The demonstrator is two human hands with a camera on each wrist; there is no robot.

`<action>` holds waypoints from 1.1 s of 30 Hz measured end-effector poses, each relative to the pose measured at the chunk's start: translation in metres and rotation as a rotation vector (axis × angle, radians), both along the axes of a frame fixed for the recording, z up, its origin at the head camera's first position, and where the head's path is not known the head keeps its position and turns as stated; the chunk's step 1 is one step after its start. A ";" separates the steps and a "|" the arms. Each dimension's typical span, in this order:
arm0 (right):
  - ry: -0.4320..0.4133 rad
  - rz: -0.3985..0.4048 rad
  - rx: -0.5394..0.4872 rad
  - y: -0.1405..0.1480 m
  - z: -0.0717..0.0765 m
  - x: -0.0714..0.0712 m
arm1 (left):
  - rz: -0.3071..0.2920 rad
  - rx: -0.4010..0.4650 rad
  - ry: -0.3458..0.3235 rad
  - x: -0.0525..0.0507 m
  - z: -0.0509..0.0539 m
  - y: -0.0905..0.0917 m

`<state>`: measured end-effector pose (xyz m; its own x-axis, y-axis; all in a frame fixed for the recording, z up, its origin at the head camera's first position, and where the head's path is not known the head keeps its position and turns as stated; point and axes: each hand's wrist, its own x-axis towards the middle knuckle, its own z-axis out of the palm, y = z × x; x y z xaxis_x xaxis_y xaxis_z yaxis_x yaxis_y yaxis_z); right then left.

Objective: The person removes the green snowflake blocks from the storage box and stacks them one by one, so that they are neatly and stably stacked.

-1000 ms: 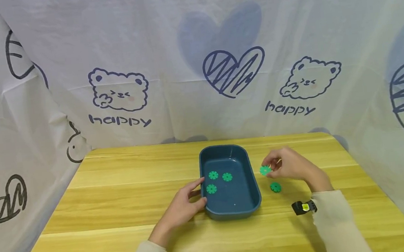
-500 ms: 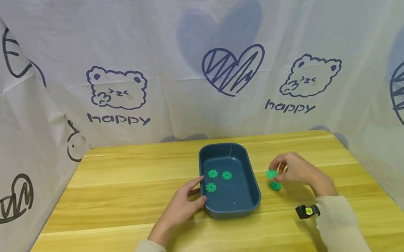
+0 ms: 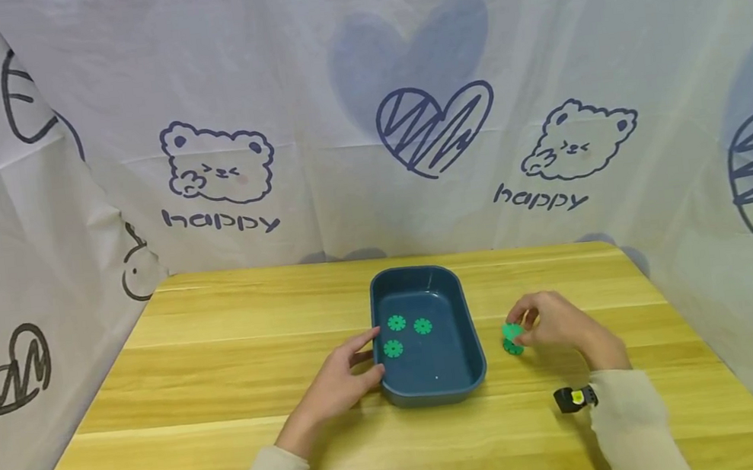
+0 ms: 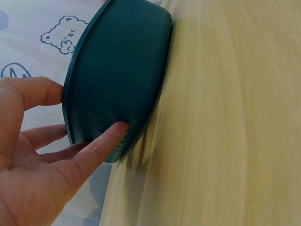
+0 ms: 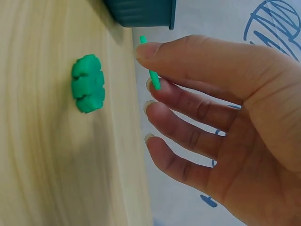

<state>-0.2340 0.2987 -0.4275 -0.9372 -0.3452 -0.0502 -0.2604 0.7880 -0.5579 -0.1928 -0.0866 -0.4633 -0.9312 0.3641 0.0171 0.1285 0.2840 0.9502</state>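
Observation:
My right hand [image 3: 554, 321] pinches a bright green notched plastic disc [image 3: 513, 331] between thumb and fingers. In the right wrist view this disc [image 5: 155, 79] appears edge-on, apart from the table. Just below it, a small stack of green notched discs [image 5: 88, 84] lies on the wood; the head view shows the stack [image 3: 514, 348] partly covered by the held disc. My left hand [image 3: 337, 381] rests its fingertips and thumb on the left side of a dark blue-green tub [image 3: 435, 395]. Up close, the thumb [image 4: 106, 141] presses the tub's outer wall [image 4: 117, 70], fingers fairly straight near the rim.
Inside the tub lie three flat green discs, one being the nearest disc [image 3: 393, 349]. The wooden table [image 3: 254, 317] ends at a white cloth [image 3: 331, 194] printed with bears and hearts. Cloth also hangs at both sides.
My right hand has moved right and toward me with the held disc, from beside the tub to over the stack. The left hand and the tub stay in place.

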 end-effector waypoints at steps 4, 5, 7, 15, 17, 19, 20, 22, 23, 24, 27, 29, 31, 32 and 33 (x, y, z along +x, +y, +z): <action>-0.014 -0.024 0.014 0.000 -0.003 0.000 | -0.002 0.002 0.004 0.000 0.000 0.000; -0.016 -0.028 0.021 0.000 -0.004 0.000 | -0.004 0.003 0.005 0.000 0.000 0.000; -0.024 -0.045 0.032 0.001 -0.006 -0.001 | -0.004 0.002 0.006 0.000 0.000 0.000; -0.024 -0.055 0.060 0.004 -0.016 -0.003 | 0.001 -0.008 0.013 0.000 0.000 0.001; -0.027 -0.052 0.059 0.004 -0.017 -0.003 | 0.001 -0.010 0.014 0.001 0.000 0.000; -0.030 -0.046 0.053 0.004 -0.017 -0.003 | 0.003 -0.011 0.013 0.001 0.000 0.001; -0.032 -0.046 0.050 0.003 -0.017 -0.003 | 0.003 -0.011 0.013 0.001 0.000 0.001; -0.034 -0.045 0.049 0.003 -0.017 -0.004 | 0.005 -0.014 0.013 0.001 0.000 0.001; -0.033 -0.041 0.047 0.003 -0.017 -0.004 | 0.005 -0.014 0.013 0.001 0.000 0.001; -0.033 -0.039 0.046 0.003 -0.017 -0.004 | 0.005 -0.015 0.014 0.001 0.000 0.001; -0.033 -0.030 0.052 0.003 -0.018 -0.004 | 0.006 -0.016 0.014 0.001 0.000 0.000; -0.033 -0.023 0.052 0.003 -0.019 -0.004 | 0.007 -0.016 0.012 0.001 0.000 0.000; -0.036 -0.022 0.055 0.004 -0.019 -0.004 | 0.007 -0.015 0.011 0.000 0.000 0.000; -0.039 -0.021 0.054 0.004 -0.020 -0.004 | 0.007 -0.014 0.010 0.000 0.000 0.000; -0.041 -0.019 0.055 0.004 -0.019 -0.004 | 0.007 -0.014 0.010 0.000 0.000 0.000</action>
